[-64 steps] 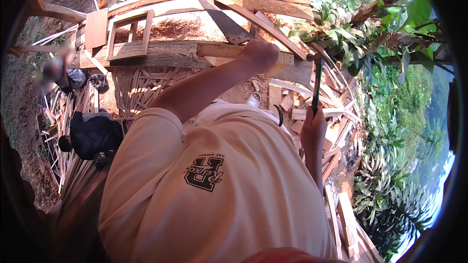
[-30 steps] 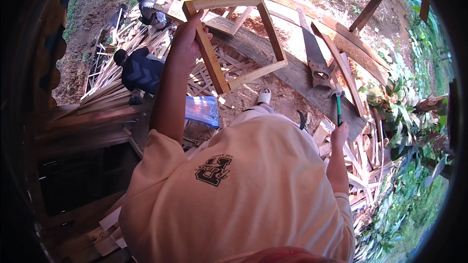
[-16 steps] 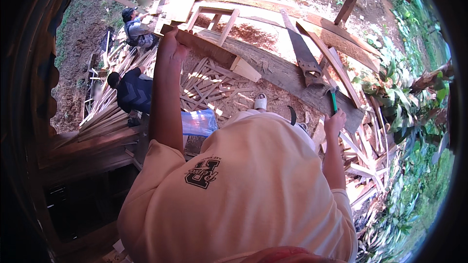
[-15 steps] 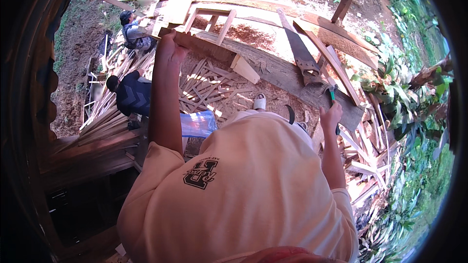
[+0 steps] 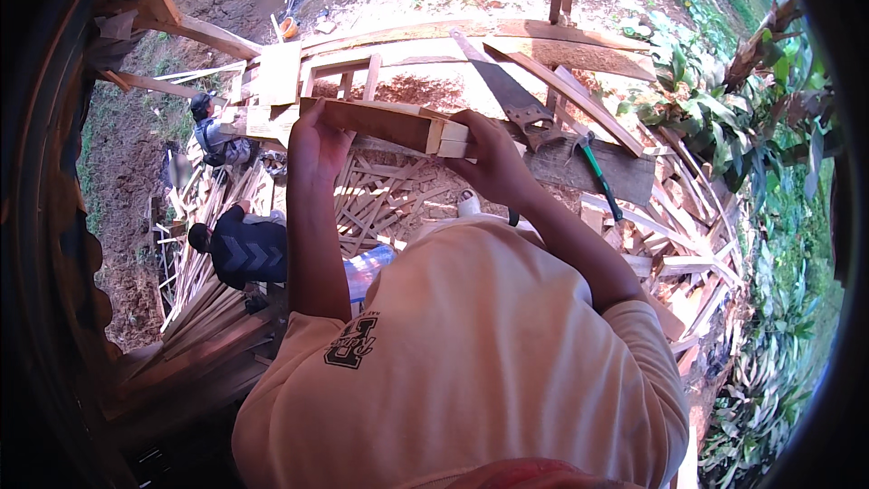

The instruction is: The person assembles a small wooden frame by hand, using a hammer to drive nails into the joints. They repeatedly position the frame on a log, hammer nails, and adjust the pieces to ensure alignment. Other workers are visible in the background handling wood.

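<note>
Between my hands is a wooden frame (image 5: pixel 376 124), with a brown long side facing me and a paler corner at its right. My left hand (image 5: pixel 321 142) is closed round the left end, thumb side up. At the pale corner my right hand (image 5: pixel 493 163) grips the wood with bent fingers. To the right, a hammer (image 5: pixel 597 177) with a green and black handle rests on a grey plank (image 5: pixel 625 172). A handsaw (image 5: pixel 511 95) lies just beyond, blade pointing away and its wooden handle near the hammer's head.
Long boards (image 5: pixel 579 54) run across the far side. Wood offcuts (image 5: pixel 380 195) litter the ground below the frame, with more scraps (image 5: pixel 688 263) at the right. Two people, one in a dark shirt (image 5: pixel 249 252), are at the left. Leafy plants (image 5: pixel 769 172) border the right side.
My right hand has let go of the hammer, leaving it on the plank, and moved left to grip the frame's corner. The frame looks more level, and the view has shifted.
</note>
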### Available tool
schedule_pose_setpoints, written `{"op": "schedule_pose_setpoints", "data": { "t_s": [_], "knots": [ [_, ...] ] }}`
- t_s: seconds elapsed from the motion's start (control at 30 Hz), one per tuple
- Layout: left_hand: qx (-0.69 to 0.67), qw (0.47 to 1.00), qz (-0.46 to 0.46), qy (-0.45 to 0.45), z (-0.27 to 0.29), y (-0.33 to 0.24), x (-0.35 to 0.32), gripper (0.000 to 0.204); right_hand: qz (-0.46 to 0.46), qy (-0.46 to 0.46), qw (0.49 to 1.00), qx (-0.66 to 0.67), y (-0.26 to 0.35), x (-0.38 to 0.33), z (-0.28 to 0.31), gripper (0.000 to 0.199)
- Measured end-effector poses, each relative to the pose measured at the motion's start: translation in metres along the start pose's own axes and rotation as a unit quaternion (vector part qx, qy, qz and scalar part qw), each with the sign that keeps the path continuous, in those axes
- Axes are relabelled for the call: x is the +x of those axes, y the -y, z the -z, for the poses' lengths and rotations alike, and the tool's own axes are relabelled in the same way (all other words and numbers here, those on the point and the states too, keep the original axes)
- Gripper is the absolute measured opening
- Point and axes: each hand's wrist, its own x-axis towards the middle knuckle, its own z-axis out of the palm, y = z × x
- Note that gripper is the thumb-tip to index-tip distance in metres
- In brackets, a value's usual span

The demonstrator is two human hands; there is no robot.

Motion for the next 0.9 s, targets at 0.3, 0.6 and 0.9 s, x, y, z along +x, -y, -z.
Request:
{"op": "schedule_pose_setpoints", "data": {
  "t_s": [0.3, 0.6, 0.9],
  "knots": [
    [0.596, 0.694, -0.379, 0.143, -0.080, 0.020, -0.056, 0.079, -0.081, -0.069, 0.994, -0.016, 0.013, -0.034, 0.055, 0.035],
    [0.731, 0.537, -0.192, 0.374, -0.144, 0.116, -0.044, 0.040, 0.055, -0.123, 0.970, -0.204, -0.070, -0.058, 0.088, 0.041],
    [0.745, 0.571, -0.143, 0.314, -0.192, 0.129, -0.041, 0.046, -0.054, -0.250, 0.950, -0.180, -0.058, -0.039, 0.095, 0.027]
  ]
}}
